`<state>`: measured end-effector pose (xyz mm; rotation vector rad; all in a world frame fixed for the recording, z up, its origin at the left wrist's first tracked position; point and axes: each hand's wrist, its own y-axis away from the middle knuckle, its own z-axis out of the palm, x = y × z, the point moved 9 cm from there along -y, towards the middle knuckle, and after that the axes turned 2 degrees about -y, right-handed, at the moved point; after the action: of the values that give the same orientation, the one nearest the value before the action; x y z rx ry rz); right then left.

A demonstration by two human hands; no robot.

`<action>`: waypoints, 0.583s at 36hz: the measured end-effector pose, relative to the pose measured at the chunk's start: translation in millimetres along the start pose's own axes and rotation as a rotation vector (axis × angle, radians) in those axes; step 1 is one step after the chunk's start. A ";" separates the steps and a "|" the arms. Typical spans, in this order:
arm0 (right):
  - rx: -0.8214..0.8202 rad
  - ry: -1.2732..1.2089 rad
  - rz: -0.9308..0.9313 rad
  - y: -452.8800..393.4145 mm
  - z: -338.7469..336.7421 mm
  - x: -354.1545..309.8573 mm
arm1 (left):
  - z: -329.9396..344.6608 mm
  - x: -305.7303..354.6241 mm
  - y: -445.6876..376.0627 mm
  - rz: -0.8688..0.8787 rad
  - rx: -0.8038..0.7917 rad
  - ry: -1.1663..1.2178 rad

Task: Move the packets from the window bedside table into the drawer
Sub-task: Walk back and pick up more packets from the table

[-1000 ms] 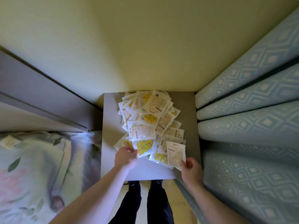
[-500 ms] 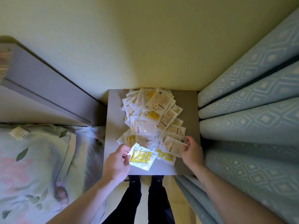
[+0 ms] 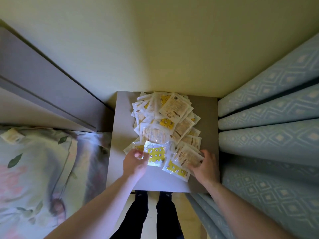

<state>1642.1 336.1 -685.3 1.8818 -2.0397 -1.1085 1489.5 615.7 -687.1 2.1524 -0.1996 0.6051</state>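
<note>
Two hands (image 3: 135,163) (image 3: 203,167); each grips one packet (image 3: 156,155) (image 3: 187,156).

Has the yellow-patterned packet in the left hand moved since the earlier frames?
Yes. The yellow-patterned packet, pinched by the left hand, has come off the pile's near-left corner and now sits raised and turned, farther from the bedside table's front edge than half a second ago.

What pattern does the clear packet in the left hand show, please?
Yellow with small white shapes, head view.

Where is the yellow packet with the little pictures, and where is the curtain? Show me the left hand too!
yellow packet (image 3: 156,155), head view, on its yellow printed middle.
curtain (image 3: 269,140), head view, on a blue patterned fold.
left hand (image 3: 133,163), head view, on the back of the hand.
</note>
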 end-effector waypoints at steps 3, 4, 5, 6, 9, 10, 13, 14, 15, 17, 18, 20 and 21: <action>0.019 0.009 0.013 -0.1 -2.1 2.3 | 4.7 -0.5 0.0 -0.039 0.009 0.111; 0.026 0.008 0.011 0.5 -2.6 2.2 | 6.6 -2.3 -1.1 -0.059 0.011 0.150; 0.032 0.005 0.006 0.6 -2.6 2.1 | 8.1 -3.4 -1.1 -0.079 0.014 0.190; 0.033 -0.002 0.003 1.2 -2.2 1.5 | 9.0 -4.5 -0.5 -0.101 0.018 0.227; 0.012 -0.061 0.021 4.4 -0.6 -1.2 | 12.7 -4.1 2.1 -0.149 0.010 0.285; -0.002 -0.080 0.030 6.0 0.2 -2.4 | 14.3 -2.1 3.2 -0.152 0.000 0.289; -0.022 -0.117 0.045 10.9 -0.4 -6.8 | 20.9 3.0 5.5 -0.146 -0.062 0.269; -0.027 -0.128 0.048 11.8 -0.5 -7.7 | 22.1 3.8 5.5 -0.144 -0.076 0.260; -0.031 -0.142 0.050 12.6 0.0 -8.0 | 22.9 4.9 5.2 -0.141 -0.086 0.244; -0.038 -0.158 0.051 14.3 2.2 -7.4 | 22.0 5.7 4.3 -0.141 -0.094 0.182; -0.040 -0.153 0.049 15.2 3.4 -7.0 | 21.4 5.6 4.2 -0.143 -0.092 0.145; -0.047 -0.140 0.047 17.4 6.8 -6.8 | 22.0 4.1 3.4 -0.139 -0.087 0.113; -0.050 -0.142 0.049 19.0 8.5 -7.3 | 21.9 3.9 4.8 -0.142 -0.081 0.121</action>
<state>1623.6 345.0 -677.4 1.7661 -2.0973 -1.3022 1498.9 595.8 -692.8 2.0247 -0.0049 0.6318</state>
